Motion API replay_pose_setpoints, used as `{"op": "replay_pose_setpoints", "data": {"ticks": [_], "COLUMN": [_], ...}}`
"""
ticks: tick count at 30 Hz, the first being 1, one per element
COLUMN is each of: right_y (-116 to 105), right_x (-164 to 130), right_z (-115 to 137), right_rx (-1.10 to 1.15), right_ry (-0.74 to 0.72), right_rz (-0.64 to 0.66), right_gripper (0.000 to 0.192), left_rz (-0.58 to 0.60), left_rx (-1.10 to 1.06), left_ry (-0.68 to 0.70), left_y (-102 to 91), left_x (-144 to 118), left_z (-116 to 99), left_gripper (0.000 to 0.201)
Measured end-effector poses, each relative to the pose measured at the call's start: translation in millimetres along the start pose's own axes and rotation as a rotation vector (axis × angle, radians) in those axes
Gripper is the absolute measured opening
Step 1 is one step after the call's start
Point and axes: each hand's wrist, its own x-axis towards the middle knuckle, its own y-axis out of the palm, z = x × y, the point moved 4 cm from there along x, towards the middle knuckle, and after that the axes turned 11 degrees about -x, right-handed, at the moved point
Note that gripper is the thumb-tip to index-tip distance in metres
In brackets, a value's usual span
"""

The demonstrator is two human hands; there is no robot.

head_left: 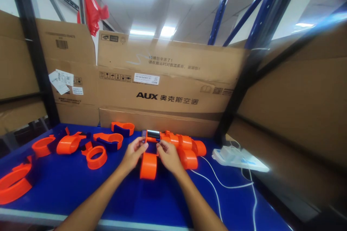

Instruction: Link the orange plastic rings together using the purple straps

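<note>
Head view: both hands meet at the middle of the frame, low down, on an orange tape dispenser (149, 151) that stands on the blue worktop (81, 187). The left hand (135, 152) has its fingers curled against the dispenser's left side near the top, thumb towards the dark blade end. The right hand (168, 154) pinches the same upper part from the right, fingers bent and closed on it. The dispenser's round wheel housing sits below the hands, resting on the worktop.

Just right of it, touching or nearly so, lies a row of finished dispensers (187, 146). To the left, loose orange parts (81, 144) are spread out, some with dark blue pieces, and one more part (15, 184) lies at the frame's left edge. A white power strip (238, 157) sits at right, its cable (217, 184) trailing across the worktop near the right forearm. Cardboard boxes (168, 79) wall in the back.

Risks, as I judge them: fingertips are close to the serrated blade end, so a slip could nick them. The right forearm could snag the cable and drag the strip. A push could knock the neighbouring row over.
</note>
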Motion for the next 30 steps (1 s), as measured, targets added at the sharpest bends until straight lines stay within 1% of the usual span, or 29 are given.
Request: {"op": "replay_pose_setpoints", "data": {"ticks": [3, 8, 14, 21, 27, 30], "right_y": [3.0, 7.7, 7.8, 7.4, 11.0, 14.7], "right_x": [-3.3, -9.7, -10.8, -10.9, -10.5, -9.2], "right_z": [4.4, 14.4, 18.4, 19.9, 16.5, 13.8], "right_rx": [-0.090, -0.214, -0.259, -0.251, -0.160, -0.113], "right_ry": [-0.027, -0.022, -0.036, -0.032, 0.017, 0.033], "right_rz": [-0.034, -0.115, -0.146, -0.155, -0.174, -0.164], "right_gripper": [0.027, 0.031, 0.032, 0.034, 0.034, 0.034], "left_rz": [-0.001, -0.001, -0.019, -0.033, -0.050, -0.058], "left_rx": [0.026, 0.109, 0.175, 0.212, 0.175, 0.153], "left_ry": [0.029, 0.105, 0.119, 0.136, 0.122, 0.123], "left_y": [2.4, 3.5, 0.2, -0.2, 2.7, 2.1], "left_x": [-1.3, -2.9, -2.3, -3.1, -4.9, -5.2], "left_z": [-5.5, -14.8, -12.2, -11.9, -14.5, -14.6], "left_gripper": [0.040, 0.036, 0.038, 0.041, 0.039, 0.037]}}
